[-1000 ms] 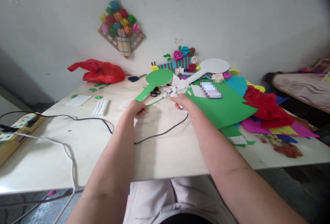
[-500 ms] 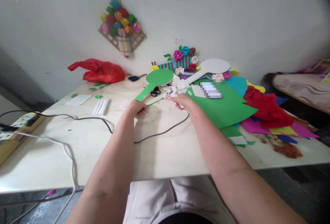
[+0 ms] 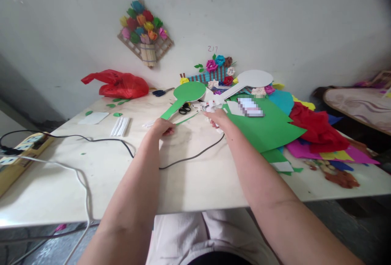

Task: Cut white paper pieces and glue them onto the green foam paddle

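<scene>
My left hand [image 3: 165,127] is closed on the lower end of the handle of a green paddle-shaped cutout [image 3: 189,92]. A thin green strip [image 3: 187,119] runs out from beside its fingers. My right hand [image 3: 217,119] is wrapped round a white glue gun [image 3: 210,104], mostly hidden by the fingers, with a black cord [image 3: 195,159] trailing below. The gun's front is over the table, to the right of the green strip. Behind the strip lie black-handled scissors [image 3: 184,109]. A white paddle-shaped cutout [image 3: 255,78] rests farther back on the right.
Green sheets [image 3: 259,130] with a phone [image 3: 250,107] on them are at right, beside red cloth-like material [image 3: 314,124]. A red plastic bag [image 3: 122,85], dark blue scissors [image 3: 161,92] and white sticks [image 3: 120,127] stand left. Cords run from a power strip [image 3: 24,151].
My right hand has shifted slightly, and the glue gun has turned a little, its front now farther from the green strip. My left hand stays at the green cutout's handle.
</scene>
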A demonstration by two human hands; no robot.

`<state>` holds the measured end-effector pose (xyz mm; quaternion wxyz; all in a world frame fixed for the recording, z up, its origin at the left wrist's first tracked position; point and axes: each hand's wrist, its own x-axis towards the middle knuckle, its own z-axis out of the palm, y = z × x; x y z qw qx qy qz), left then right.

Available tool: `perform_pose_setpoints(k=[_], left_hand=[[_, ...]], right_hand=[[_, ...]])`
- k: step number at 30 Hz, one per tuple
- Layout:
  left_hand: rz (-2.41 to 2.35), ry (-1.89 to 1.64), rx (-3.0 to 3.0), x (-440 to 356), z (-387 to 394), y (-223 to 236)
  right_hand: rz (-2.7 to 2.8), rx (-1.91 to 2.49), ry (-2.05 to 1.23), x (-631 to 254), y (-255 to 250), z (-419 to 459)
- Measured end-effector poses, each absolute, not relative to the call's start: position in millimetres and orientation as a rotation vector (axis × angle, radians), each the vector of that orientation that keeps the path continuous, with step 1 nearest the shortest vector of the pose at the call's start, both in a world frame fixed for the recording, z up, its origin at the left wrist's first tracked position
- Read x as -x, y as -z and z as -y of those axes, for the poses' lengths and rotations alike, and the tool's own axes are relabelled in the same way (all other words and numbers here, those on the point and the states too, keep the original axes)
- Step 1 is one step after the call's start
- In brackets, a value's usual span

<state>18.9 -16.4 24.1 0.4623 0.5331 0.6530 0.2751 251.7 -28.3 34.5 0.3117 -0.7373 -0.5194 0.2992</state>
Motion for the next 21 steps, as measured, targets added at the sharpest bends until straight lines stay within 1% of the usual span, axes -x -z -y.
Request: perform_pose_setpoints(k=[4,9,21], left_hand=[[-1.54,-0.694,-1.21,-16.1,16.6,-26.0],[-1.44,-0.723,-1.137,-11.7,18.5,-27.4],[-1.404,-0.731,-1.165,-10.3,17.5,-23.4]], right_hand=[[1.4,1.797,-0.903,-247.9,-37.6,34.2],[1.464,1.759,-1.044,-245.8,-36.8,38.1],[1.504,1.792,-1.055,-242.4,-36.5,37.3]])
